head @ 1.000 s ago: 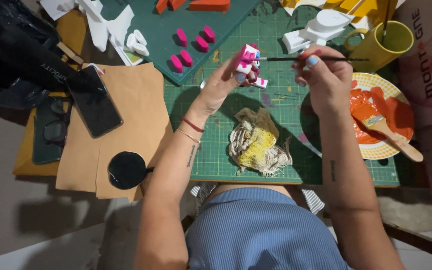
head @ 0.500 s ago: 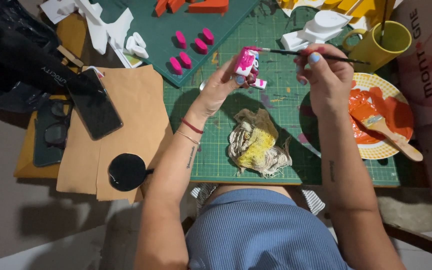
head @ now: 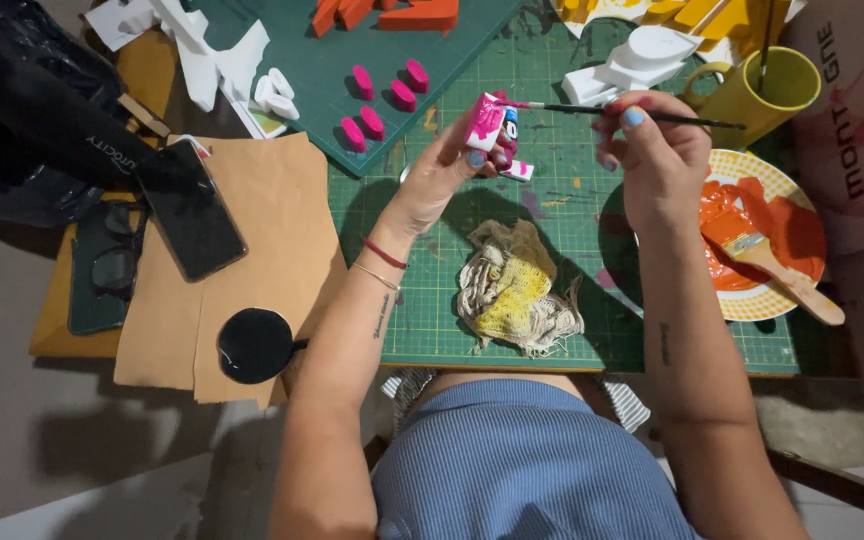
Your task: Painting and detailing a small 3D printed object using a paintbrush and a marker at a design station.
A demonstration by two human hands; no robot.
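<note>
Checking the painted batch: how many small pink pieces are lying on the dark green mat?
4, in two pairs on the dark green mat: pink pieces at and. A fifth may sit between them.

Both forearms extend up the frame's centre; left hand (head: 447, 170) fingers pinched closed, right hand (head: 657, 160) curled closed at upper right.

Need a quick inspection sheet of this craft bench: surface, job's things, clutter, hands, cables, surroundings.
Surface: green cutting mat, paint-flecked.
Job's things: small white block, partly painted pink; thin brush with its tip at the block.
Clutter: stained rag, pink pieces, plate of orange paint with a wide brush, yellow mug, phone, glasses.
Hands: left hand holds the block; right hand holds the brush.
Cables: nothing seen.
Surroundings: black bag, brown paper.
</note>
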